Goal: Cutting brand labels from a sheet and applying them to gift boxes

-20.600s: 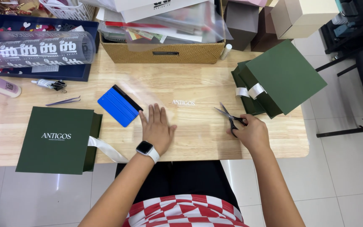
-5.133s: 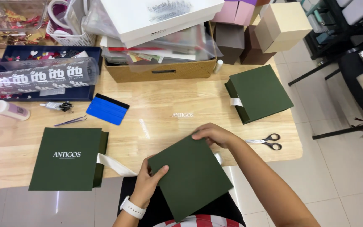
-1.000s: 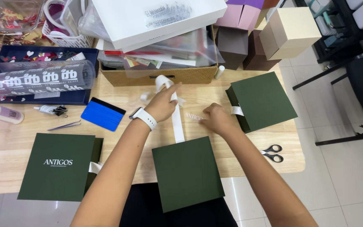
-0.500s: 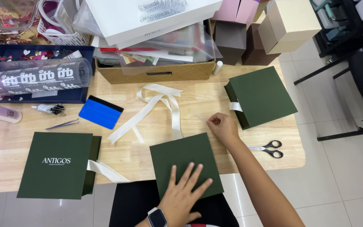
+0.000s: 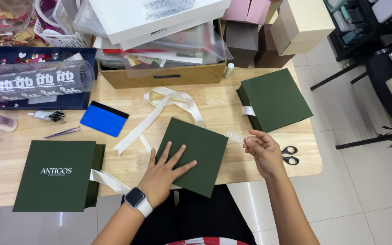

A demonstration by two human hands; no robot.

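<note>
Since half a second ago, the left hand (image 5: pixel 162 174) has slid up the dark green square box (image 5: pixel 195 154) and now lies flat on its near left part, fingers spread, its grip released. The box sits tilted at the near edge of the wooden surface (image 5: pixel 123 163), one corner hanging over that edge. The right hand (image 5: pixel 264 152) has drawn in just right of the box, its grip pinching a small clear strip with white lettering (image 5: pixel 236 136) between thumb and fingertips. Black-handled scissors (image 5: pixel 290 155) lie just beyond that hand. To the left rests a larger green box with a white ribbon (image 5: pixel 55 174). Farther out, a loose cream ribbon (image 5: pixel 169 102) curls across the surface, touching the tilted box's far corner, beside a blue squeegee (image 5: pixel 104 119). Another green box (image 5: pixel 275 100) stands at the far right, and a wicker tray (image 5: pixel 164 75) lines the back.
</note>
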